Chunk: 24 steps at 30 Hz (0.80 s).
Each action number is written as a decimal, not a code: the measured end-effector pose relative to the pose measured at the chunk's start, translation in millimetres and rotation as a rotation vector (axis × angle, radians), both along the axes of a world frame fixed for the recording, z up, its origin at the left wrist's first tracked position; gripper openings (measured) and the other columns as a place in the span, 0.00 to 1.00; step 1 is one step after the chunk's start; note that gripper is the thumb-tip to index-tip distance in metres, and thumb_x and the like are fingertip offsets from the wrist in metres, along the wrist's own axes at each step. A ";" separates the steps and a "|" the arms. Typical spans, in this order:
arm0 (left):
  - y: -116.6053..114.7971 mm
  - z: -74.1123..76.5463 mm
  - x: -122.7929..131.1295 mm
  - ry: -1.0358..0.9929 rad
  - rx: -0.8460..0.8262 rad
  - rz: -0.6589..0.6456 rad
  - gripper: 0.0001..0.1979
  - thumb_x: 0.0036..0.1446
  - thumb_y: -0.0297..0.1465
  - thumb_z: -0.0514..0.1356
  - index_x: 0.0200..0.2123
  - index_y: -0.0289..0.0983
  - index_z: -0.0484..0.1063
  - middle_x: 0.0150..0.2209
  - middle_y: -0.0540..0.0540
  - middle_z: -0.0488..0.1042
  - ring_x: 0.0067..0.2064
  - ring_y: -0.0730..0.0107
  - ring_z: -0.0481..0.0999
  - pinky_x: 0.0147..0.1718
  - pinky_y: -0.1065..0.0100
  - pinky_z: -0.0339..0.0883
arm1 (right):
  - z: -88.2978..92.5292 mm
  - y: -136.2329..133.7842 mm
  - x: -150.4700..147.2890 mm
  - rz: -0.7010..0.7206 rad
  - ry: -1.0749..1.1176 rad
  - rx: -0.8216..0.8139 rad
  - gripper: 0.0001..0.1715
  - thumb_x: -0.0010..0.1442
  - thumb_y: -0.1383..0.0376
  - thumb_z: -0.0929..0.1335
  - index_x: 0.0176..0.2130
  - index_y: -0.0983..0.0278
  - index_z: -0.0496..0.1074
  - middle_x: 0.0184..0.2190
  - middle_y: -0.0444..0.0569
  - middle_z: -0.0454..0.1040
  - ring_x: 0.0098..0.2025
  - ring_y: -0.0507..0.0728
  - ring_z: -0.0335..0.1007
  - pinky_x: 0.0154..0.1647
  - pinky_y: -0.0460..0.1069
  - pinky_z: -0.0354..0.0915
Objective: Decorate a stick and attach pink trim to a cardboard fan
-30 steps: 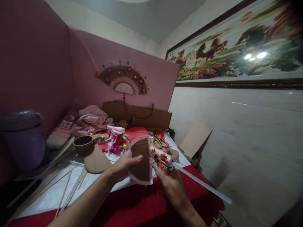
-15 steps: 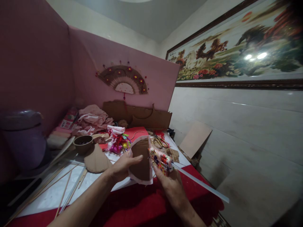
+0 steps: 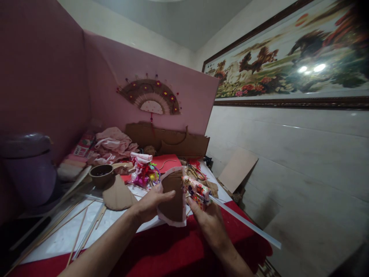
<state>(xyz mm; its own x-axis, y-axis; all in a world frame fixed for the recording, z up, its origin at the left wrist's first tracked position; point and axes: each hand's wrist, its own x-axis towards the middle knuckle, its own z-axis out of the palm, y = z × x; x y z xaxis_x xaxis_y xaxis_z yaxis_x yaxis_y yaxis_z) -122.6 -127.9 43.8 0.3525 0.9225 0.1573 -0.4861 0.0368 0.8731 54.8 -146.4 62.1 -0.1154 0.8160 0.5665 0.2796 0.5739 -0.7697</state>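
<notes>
Half-round cardboard piece (image 3: 174, 207), edged in pale fabric, is sitting right of the brown bowl (image 3: 101, 180), the left hand (image 3: 151, 202) gripping its curved side. Farther right of the bowl, the right hand (image 3: 211, 223) is wrapping its fingers around a flower-patterned glue gun (image 3: 197, 188); a translucent stick (image 3: 245, 221) is jutting from it. Just beside the bowl, a cardboard cutout (image 3: 118, 197) is lying.

Brown half-round cardboard piece (image 3: 172, 198), pale edging, straight side rightward, flower-patterned glue gun (image 3: 197, 188) right of the cardboard piece, tip toward it, translucent glue stick (image 3: 245, 221) jutting from the rear
</notes>
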 end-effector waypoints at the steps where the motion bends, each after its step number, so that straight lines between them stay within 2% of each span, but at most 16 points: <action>1: 0.1 0.1 -0.3 0.002 0.002 -0.002 0.22 0.50 0.27 0.63 0.51 0.34 0.69 0.42 0.38 0.77 0.40 0.60 0.77 0.42 0.62 0.67 | 0.0 0.0 0.7 -0.012 -0.052 0.004 0.16 0.58 0.58 0.65 0.44 0.60 0.75 0.45 0.51 0.75 0.52 0.63 0.67 0.57 0.61 0.58; 5: -1.8 3.8 -0.8 -0.001 -0.013 0.013 0.23 0.50 0.26 0.63 0.51 0.35 0.69 0.43 0.39 0.77 0.40 0.63 0.77 0.43 0.63 0.67 | -5.1 -2.0 8.0 -0.015 -0.275 0.179 0.16 0.58 0.62 0.62 0.42 0.58 0.76 0.42 0.51 0.77 0.49 0.63 0.70 0.53 0.58 0.64; 9: -2.8 4.9 -0.1 -0.013 -0.033 0.025 0.20 0.50 0.26 0.63 0.49 0.35 0.71 0.40 0.40 0.78 0.37 0.64 0.77 0.40 0.64 0.68 | -15.7 -3.4 15.6 -0.063 -0.511 0.380 0.23 0.56 0.70 0.60 0.47 0.59 0.74 0.41 0.52 0.77 0.47 0.63 0.72 0.47 0.56 0.69; 12: -1.2 3.2 0.2 -0.015 -0.028 0.014 0.19 0.50 0.26 0.63 0.47 0.34 0.71 0.39 0.39 0.78 0.37 0.64 0.77 0.40 0.63 0.68 | -20.0 -2.7 16.7 -0.083 -0.603 0.460 0.26 0.55 0.72 0.59 0.50 0.62 0.73 0.42 0.55 0.77 0.46 0.65 0.72 0.45 0.57 0.70; 15: 0.3 1.9 0.1 -0.019 -0.006 0.009 0.19 0.50 0.26 0.63 0.48 0.34 0.71 0.40 0.39 0.78 0.39 0.63 0.77 0.41 0.63 0.68 | -18.9 -0.5 16.0 -0.063 -0.545 0.410 0.25 0.55 0.72 0.59 0.49 0.61 0.73 0.43 0.53 0.77 0.48 0.64 0.71 0.49 0.58 0.68; 18: 0.2 1.2 0.1 -0.021 0.011 -0.002 0.21 0.50 0.26 0.63 0.50 0.35 0.69 0.41 0.39 0.77 0.40 0.62 0.76 0.42 0.62 0.67 | -13.8 2.1 13.7 -0.040 -0.383 0.259 0.21 0.55 0.70 0.62 0.45 0.58 0.75 0.44 0.50 0.77 0.51 0.64 0.69 0.52 0.59 0.64; 21: -0.6 -0.2 0.4 0.000 0.005 -0.012 0.20 0.49 0.27 0.64 0.48 0.34 0.71 0.40 0.39 0.78 0.38 0.62 0.77 0.41 0.62 0.67 | -6.4 3.1 8.5 -0.040 -0.264 0.145 0.18 0.58 0.64 0.63 0.47 0.58 0.74 0.44 0.49 0.77 0.49 0.62 0.71 0.50 0.57 0.67; 24: -1.2 -1.5 0.6 0.020 0.014 -0.013 0.18 0.49 0.29 0.64 0.46 0.33 0.72 0.40 0.38 0.77 0.36 0.63 0.77 0.41 0.61 0.67 | -1.7 2.4 5.0 -0.060 -0.254 0.133 0.19 0.62 0.62 0.60 0.48 0.59 0.73 0.42 0.50 0.77 0.45 0.60 0.74 0.47 0.55 0.69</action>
